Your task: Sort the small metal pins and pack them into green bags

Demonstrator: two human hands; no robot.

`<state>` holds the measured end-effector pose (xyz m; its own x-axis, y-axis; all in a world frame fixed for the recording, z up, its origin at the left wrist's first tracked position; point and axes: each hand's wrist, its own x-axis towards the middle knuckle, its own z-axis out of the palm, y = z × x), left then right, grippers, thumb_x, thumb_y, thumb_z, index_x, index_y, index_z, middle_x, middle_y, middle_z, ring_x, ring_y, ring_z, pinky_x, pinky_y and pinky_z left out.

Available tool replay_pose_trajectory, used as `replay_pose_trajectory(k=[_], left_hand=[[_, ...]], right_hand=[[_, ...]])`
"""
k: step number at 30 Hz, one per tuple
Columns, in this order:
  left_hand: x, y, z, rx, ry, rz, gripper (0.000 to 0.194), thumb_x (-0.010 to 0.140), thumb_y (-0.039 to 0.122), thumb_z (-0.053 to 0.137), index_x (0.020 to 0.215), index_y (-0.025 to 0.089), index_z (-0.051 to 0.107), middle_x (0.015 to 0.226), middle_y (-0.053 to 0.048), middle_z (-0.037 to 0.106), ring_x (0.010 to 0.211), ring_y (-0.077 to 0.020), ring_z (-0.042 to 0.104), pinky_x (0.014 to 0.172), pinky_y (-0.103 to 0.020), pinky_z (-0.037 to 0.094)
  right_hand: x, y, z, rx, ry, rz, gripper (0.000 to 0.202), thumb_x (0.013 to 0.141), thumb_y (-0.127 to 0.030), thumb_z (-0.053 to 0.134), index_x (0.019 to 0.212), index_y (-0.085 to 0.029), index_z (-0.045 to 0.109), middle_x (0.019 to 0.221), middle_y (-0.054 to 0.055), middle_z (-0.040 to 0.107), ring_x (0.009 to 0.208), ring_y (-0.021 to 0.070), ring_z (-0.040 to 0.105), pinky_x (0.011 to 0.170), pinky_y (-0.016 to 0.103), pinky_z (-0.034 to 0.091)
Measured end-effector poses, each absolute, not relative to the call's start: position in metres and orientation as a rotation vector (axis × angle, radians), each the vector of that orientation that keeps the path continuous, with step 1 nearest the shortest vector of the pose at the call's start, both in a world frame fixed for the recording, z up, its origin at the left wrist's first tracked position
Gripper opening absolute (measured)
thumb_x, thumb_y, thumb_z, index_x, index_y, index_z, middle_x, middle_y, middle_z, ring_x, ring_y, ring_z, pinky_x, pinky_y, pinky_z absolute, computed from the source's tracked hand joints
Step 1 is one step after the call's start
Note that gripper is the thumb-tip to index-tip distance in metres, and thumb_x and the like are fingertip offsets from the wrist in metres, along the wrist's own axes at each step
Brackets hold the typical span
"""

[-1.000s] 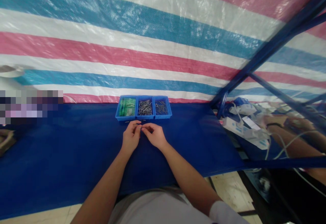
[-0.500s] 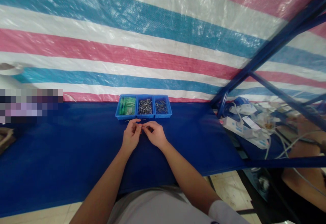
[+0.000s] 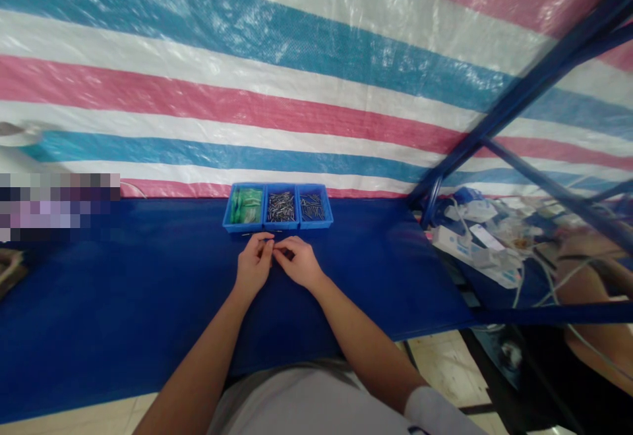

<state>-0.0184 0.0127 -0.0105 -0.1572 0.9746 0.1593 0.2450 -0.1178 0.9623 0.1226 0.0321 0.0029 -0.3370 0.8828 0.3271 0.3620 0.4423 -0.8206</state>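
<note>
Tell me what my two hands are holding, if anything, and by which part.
It cannot be told: the left hand and right hand have their fingertips close together, and anything pinched there is too small to make out.

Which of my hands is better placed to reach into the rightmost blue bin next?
Probably the right hand: it lies nearer the rightmost blue bin, while the left hand sits farther left.

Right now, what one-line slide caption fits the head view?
Bare left hand and bare right hand held close together before three blue rectangular plastic trays.
</note>
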Motion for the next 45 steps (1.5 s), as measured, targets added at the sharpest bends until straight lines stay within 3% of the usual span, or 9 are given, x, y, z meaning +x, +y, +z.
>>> replay_pose_trajectory(k=[6,9,13,18,22,31,45], left_hand=[[-0.019,0.013,-0.012,1.307,1.384,1.359,0.028,0.089,0.043,0.05,0.105,0.021,0.058,0.051,0.007,0.048,0.045,-0.0109,0.048,0.049,-0.022,0.039],[-0.019,0.014,-0.013,1.315,1.358,1.367,0.029,0.09,0.042,0.048,0.107,0.021,0.058,0.053,0.006,0.048,0.049,-0.0111,0.05,0.052,-0.023,0.041],[-0.018,0.014,-0.012,1.399,1.354,1.361,0.026,0.086,0.036,0.056,0.107,0.021,0.058,0.072,0.002,0.058,0.065,-0.0125,0.058,0.062,-0.024,0.047],[-0.016,0.014,-0.011,1.445,1.339,1.336,0.025,0.084,0.035,0.058,0.104,0.019,0.061,0.093,-0.005,0.066,0.082,-0.0164,0.065,0.074,-0.028,0.051],[-0.017,0.014,-0.008,1.469,1.361,1.284,0.024,0.087,0.037,0.054,0.099,0.018,0.062,0.083,-0.002,0.067,0.072,-0.0149,0.064,0.071,-0.027,0.05],[-0.016,0.014,-0.002,1.411,1.5,1.289,0.03,0.088,0.045,0.049,0.094,0.018,0.061,0.069,0.0,0.063,0.064,-0.0143,0.061,0.063,-0.025,0.048],[-0.019,0.011,-0.002,1.497,1.535,1.203,0.039,0.091,0.048,0.042,0.068,0.019,0.054,0.056,0.003,0.053,0.054,-0.0111,0.05,0.056,-0.023,0.038]], right_hand=[[0.123,0.032,0.007,-1.026,-1.896,0.816,0.01,0.084,-0.022,0.063,0.082,-0.024,0.073,0.084,0.004,0.071,0.081,0.0181,0.062,0.078,0.032,0.05],[0.122,0.031,0.006,-1.084,-1.811,0.811,0.007,0.082,-0.023,0.064,0.08,-0.023,0.071,0.082,0.004,0.069,0.079,0.0179,0.061,0.072,0.03,0.049],[0.12,0.031,0.004,-1.142,-1.61,0.995,0.012,0.085,-0.029,0.058,0.085,-0.021,0.066,0.074,0.001,0.065,0.065,0.0143,0.059,0.063,0.027,0.049],[0.118,0.036,-0.001,-1.083,-1.366,1.233,0.012,0.08,-0.032,0.06,0.085,-0.021,0.06,0.074,0.0,0.066,0.065,0.014,0.063,0.063,0.026,0.052],[0.119,0.039,-0.004,-1.053,-1.312,1.29,0.015,0.077,-0.033,0.063,0.085,-0.02,0.062,0.074,0.001,0.068,0.065,0.0154,0.064,0.063,0.027,0.052],[0.122,0.033,0.002,-1.154,-1.506,1.083,0.016,0.082,-0.034,0.062,0.085,-0.021,0.069,0.078,0.001,0.071,0.067,0.0149,0.063,0.067,0.027,0.051],[0.121,0.032,0.003,-1.139,-1.571,1.159,0.029,0.089,-0.043,0.052,0.076,-0.019,0.062,0.068,0.0,0.065,0.06,0.0121,0.057,0.059,0.024,0.045]])
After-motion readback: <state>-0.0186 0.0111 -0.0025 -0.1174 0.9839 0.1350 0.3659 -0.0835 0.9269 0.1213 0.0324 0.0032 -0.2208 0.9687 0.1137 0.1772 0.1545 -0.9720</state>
